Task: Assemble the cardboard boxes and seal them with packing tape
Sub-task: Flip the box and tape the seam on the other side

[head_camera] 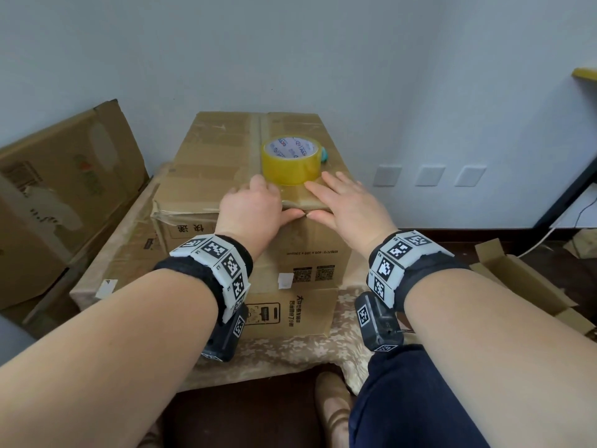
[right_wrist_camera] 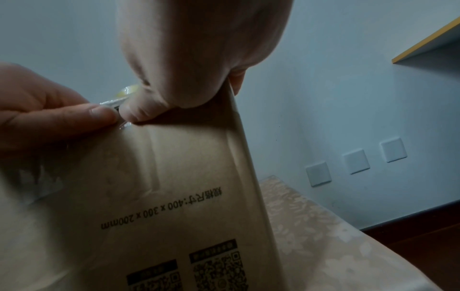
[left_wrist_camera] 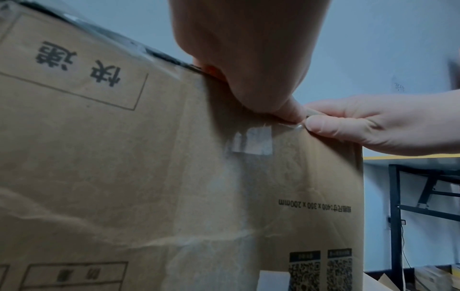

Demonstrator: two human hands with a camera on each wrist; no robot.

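Both hands lie on the near top edge of the closed cardboard box [head_camera: 206, 176], w/ thumbs hooked over onto the front face. The left hand [head_camera: 250, 210] has fingers flat and fairly straight on the box top, its thumb tip pressing on the front face just under the edge. The right hand [head_camera: 347, 205] is the same: fingers spread a bit and flat on top, thumb pointing toward the left thumb, the two thumb tips almost touching. Between and under the thumbs a clear tape strip [left_wrist_camera: 251, 142] goes over the edge and down the front; it looks shiny in the left wrist view. Neither hand is curled around anything, they only press.

The yellow tape roll [head_camera: 290, 161] stands on the box top just beyond the fingertips, approx. between both hands; right fingers are very near its base, I cannot tell if touching. A small teal thing [head_camera: 324, 155] is behind the roll, too hidden to name.

The box sits on flattened cardboard [head_camera: 290, 315] on a table w/ floral cloth [head_camera: 290, 357]. More flattened boxes [head_camera: 64, 176] lean at the wall, left of the left hand.
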